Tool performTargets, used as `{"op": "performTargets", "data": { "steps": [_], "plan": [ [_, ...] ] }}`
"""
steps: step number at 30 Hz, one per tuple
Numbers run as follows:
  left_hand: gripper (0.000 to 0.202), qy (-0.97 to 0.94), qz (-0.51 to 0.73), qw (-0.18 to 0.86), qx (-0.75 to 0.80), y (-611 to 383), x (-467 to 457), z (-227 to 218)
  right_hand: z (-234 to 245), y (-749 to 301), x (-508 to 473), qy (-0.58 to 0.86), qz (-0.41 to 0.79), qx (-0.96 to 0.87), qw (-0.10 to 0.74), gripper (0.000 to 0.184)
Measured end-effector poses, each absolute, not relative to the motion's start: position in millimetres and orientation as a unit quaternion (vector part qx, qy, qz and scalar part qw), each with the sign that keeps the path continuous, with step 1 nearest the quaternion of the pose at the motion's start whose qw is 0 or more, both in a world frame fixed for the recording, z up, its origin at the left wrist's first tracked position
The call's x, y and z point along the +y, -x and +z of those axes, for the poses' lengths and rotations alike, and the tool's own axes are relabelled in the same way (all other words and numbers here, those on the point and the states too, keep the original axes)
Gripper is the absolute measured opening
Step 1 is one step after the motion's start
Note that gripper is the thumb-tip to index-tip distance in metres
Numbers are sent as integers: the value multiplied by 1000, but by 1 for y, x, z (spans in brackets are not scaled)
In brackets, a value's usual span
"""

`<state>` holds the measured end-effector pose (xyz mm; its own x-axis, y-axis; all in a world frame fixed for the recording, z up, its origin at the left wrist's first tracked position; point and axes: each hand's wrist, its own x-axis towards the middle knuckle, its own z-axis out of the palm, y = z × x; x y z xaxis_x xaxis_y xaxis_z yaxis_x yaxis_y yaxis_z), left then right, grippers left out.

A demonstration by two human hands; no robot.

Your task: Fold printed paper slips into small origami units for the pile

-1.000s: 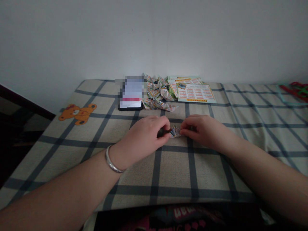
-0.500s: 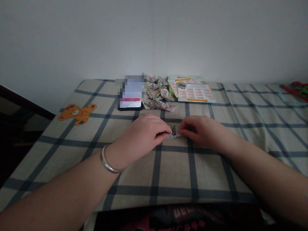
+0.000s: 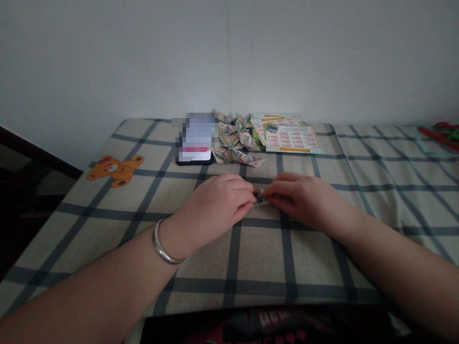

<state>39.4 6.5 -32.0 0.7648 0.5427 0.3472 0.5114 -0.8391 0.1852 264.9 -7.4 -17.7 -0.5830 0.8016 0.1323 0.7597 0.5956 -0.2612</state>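
Note:
A small folded piece of printed paper (image 3: 260, 198) lies low over the checked tablecloth, pinched between my two hands. My left hand (image 3: 224, 198), with a silver bangle at the wrist, is closed on its left end. On the right end, the fingertips of my right hand (image 3: 304, 196) are pressed together. Much of the paper is hidden by my fingers. Just beyond it sit several folded paper shapes (image 3: 236, 136) of the same printed kind, clustered together.
A phone (image 3: 197, 138) with a lit, blurred screen lies left of the folded shapes. Several printed sheets (image 3: 292, 138) are stacked to their right. A teddy bear cutout (image 3: 116, 169) rests at left, and a red and green item (image 3: 444, 136) at far right. The wall borders the table (image 3: 201, 258).
The fingers of both hands have drawn closer together over the folded paper, covering more of it. The other things on the table stay where they were.

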Motion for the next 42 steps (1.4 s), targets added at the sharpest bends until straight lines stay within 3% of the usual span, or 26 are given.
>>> {"op": "performTargets", "data": {
  "steps": [11,22,42],
  "plan": [
    [15,-937,197,65,279,-39,6,-33,-15,-261,-16,471,49,-875,96,16],
    [14,-910,244,156,298,-41,14,-40,-17,-260,-6,513,126,-838,137,21],
    [15,-928,214,76,296,-44,9,-37,-14,-259,-12,480,97,-864,116,15]
  ]
}}
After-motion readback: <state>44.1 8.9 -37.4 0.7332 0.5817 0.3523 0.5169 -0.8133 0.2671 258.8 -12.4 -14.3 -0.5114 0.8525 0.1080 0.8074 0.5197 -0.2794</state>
